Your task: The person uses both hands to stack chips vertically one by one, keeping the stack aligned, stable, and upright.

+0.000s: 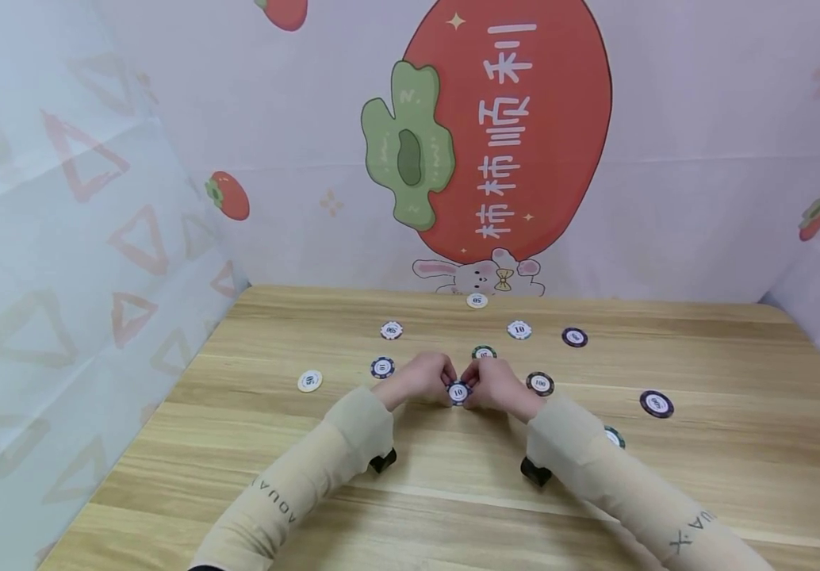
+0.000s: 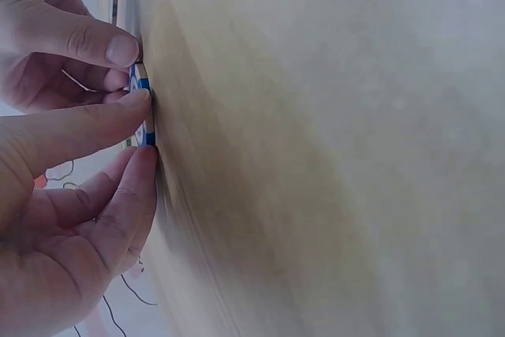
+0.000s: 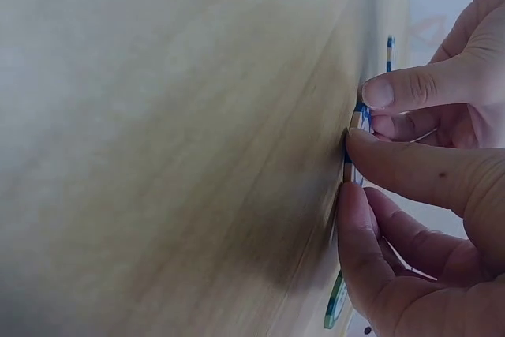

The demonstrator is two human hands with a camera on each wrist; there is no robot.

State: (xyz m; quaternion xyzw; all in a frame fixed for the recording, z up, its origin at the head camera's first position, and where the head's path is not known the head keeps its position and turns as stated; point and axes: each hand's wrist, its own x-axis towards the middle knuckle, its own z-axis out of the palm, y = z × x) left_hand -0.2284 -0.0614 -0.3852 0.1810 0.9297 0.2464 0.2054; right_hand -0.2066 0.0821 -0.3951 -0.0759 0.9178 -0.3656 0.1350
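A blue-and-white poker chip (image 1: 459, 392) marked 10 lies between both hands, face up and right at the tabletop. My left hand (image 1: 426, 376) pinches its left edge with thumb and fingertips. From the opposite side, the right hand (image 1: 493, 385) pinches the right edge the same way. In the left wrist view the chip's blue rim (image 2: 148, 135) shows between the fingertips, and in the right wrist view part of the chip (image 3: 349, 170) is covered by the thumb. Just behind the right hand, a green-edged chip (image 1: 484, 352) is partly hidden.
Chips lie scattered around on the wooden table (image 1: 253, 460): another blue one (image 1: 382, 367) and a white one (image 1: 310, 381) to the left, a black one (image 1: 540, 384) and a purple one (image 1: 657, 404) to the right. The right sleeve partly covers a green chip (image 1: 615, 436). A printed cloth (image 1: 703, 159) hangs behind.
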